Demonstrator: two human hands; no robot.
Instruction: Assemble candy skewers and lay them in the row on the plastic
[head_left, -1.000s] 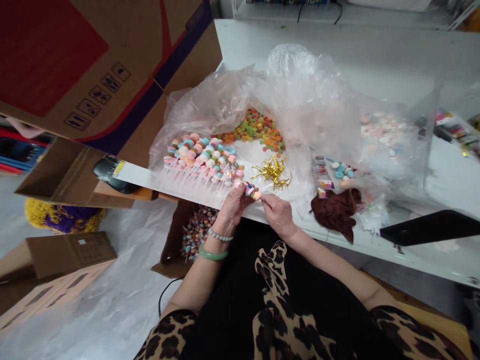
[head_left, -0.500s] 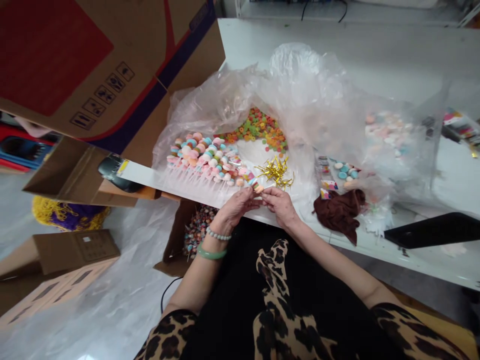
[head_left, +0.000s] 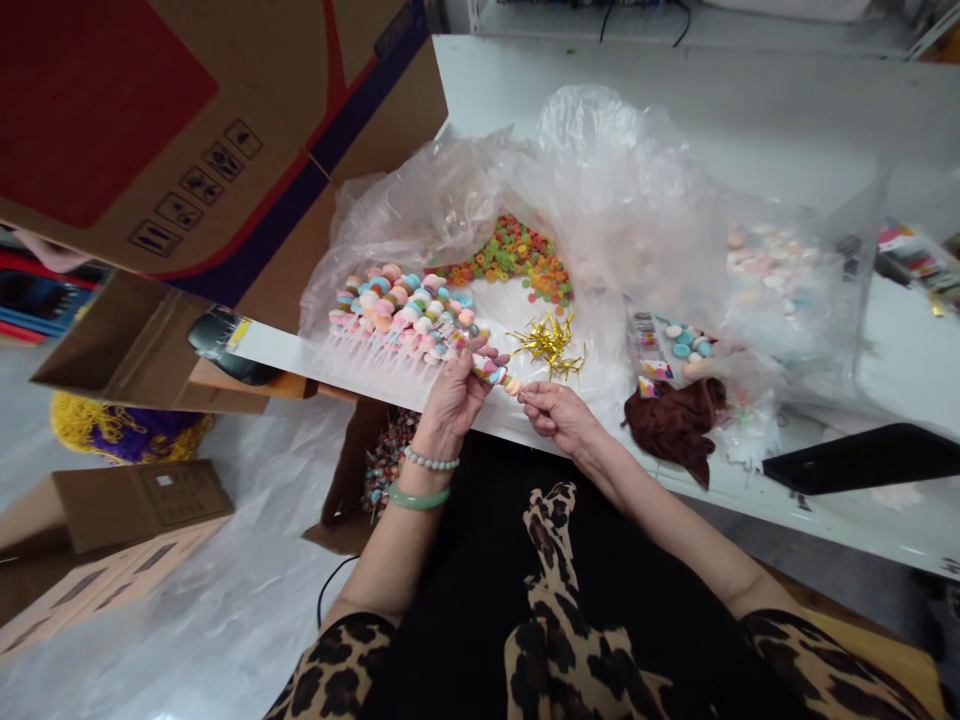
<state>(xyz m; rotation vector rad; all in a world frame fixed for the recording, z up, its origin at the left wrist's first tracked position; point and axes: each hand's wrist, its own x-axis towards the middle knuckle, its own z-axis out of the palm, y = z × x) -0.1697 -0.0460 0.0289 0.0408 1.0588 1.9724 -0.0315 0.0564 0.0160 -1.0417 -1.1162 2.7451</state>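
Note:
A candy skewer (head_left: 495, 374) with pastel pieces spans the gap between my two hands, over the front edge of the table. My right hand (head_left: 559, 412) pinches its near right end between thumb and fingertips. At the other end, my left hand (head_left: 456, 392) holds it between thumb and fingers, palm turned partly up. Left of the hands lie finished-looking marshmallow skewers (head_left: 397, 310) in a row, white sticks toward me. Gold twist ties (head_left: 551, 345) lie in a loose heap just beyond my right hand. Ring-shaped gummies (head_left: 525, 255) are piled behind them.
A large cardboard box (head_left: 300, 120) stands at the left. Clear plastic bags (head_left: 622, 190) cover the table's middle; a bag of marshmallows (head_left: 776, 265) is at right. A brown cloth (head_left: 671, 425) and a black object (head_left: 862, 457) lie near the front edge. Below sits an open box of wrapped sweets (head_left: 390, 450).
My hands have moved apart, the left one up and to the left with its fingers loosened. More of the candy skewer now shows between them.

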